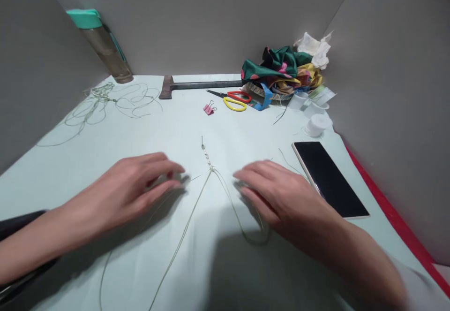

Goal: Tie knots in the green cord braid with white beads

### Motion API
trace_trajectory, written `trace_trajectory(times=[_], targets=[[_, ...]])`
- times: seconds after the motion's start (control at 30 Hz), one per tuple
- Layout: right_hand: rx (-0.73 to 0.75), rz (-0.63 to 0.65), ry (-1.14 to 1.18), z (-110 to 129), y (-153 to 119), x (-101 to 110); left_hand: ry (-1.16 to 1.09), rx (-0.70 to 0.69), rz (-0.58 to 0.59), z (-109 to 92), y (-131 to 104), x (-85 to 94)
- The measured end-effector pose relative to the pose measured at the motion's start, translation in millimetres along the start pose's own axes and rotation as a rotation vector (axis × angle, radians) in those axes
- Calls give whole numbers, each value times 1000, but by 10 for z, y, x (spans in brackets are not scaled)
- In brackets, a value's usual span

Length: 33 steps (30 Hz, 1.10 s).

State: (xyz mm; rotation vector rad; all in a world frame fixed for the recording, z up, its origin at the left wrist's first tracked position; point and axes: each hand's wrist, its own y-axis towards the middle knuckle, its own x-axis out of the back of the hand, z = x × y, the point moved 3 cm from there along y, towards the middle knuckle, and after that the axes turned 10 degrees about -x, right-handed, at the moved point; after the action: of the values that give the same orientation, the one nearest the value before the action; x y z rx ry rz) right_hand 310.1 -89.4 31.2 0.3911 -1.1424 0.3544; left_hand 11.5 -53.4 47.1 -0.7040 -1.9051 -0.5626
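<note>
Two hands lie palm-down at mid-frame: the left hand (135,184) and right hand (277,191), fingers loosely together, each resting on a strand of the knotted cord (210,165) between them; whether they pinch it I cannot tell. Bare tabletop (246,132) spreads beyond. No writing shows on the phone (328,177) at right or the empty-looking bottle (101,43) at upper left.

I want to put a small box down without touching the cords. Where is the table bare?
Bare cloth lies between the pink binder clip and the knotted pale green cord, and left of centre between the loose cord tangle and the left hand. The far right corner is crowded: fabric pile, red-and-yellow scissors, white spool, black phone.
</note>
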Motion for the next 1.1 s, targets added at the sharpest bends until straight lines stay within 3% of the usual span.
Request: trace_trajectory(times=[0.07,0.17,0.37,0.63,0.73,0.9,1.1], targets=[[-14,12,11,-49,297,-109,18,-26,8,67,329,-88],[-16,44,20,-79,564,-275,15,-82,47,68,564,-275],[-15,38,38,-65,627,-498,-40,-190,17,0,544,-394],[14,-32,45,-52,605,-499,-119,-181,-28,-14,448,-442],[28,-51,35,-35,601,-521,-170,-79,-23,-29,391,-394],[44,-80,58,-15,603,-552,-520,305,-101,21,342,-368],[67,-90,95,18,599,-552,-828,469,-110,63,394,-431]])
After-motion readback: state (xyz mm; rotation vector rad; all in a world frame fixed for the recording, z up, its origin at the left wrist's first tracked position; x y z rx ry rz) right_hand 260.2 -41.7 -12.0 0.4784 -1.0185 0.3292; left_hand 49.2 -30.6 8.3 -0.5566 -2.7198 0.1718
